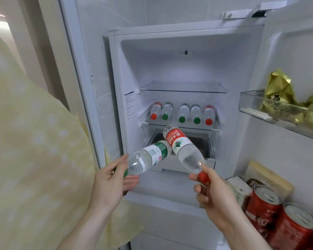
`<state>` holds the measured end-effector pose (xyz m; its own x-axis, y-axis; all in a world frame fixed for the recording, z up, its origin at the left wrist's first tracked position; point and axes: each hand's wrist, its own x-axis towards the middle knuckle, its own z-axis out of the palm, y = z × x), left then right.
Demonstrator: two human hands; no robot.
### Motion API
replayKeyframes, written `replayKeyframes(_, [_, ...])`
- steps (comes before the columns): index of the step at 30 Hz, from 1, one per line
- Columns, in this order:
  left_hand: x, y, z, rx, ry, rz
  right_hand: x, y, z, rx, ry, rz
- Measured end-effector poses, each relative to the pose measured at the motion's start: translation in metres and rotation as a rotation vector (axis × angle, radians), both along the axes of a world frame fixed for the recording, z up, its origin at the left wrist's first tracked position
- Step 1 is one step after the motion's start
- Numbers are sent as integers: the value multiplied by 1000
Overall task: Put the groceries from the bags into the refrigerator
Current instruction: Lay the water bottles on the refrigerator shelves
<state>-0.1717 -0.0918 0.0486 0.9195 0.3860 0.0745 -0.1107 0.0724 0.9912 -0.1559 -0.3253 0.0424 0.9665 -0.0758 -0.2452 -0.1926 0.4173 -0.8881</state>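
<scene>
From the head camera, the left hand (108, 181) has its grip closed around the green cap end of a green-label bottle (148, 156). That bottle's long axis slants up and to the right, base toward the open refrigerator (170, 69). The right hand (215, 192) has its grip closed on the red cap of a red-label bottle (183, 148), whose long axis slants up and to the left, base toward the shelves. The two bottles cross just in front of the lower drawer (208, 147), the red-label one nearer the camera.

On the middle shelf (181, 126) lie five bottles (183, 112) side by side, caps facing out: two red caps at the ends and three green between. The door bin (257, 109) holds gold foil packets (278, 87). Lower on the door stand two red cans (264, 204).
</scene>
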Motion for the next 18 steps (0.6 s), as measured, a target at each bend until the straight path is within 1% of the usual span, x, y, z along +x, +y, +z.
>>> replayKeyframes(6, [56, -6, 19, -56, -102, -30, 36, 2, 20, 28, -72, -103])
replayKeyframes(18, [160, 4, 58, -181, -232, -221, 110, 20, 56, 33, -214, -299])
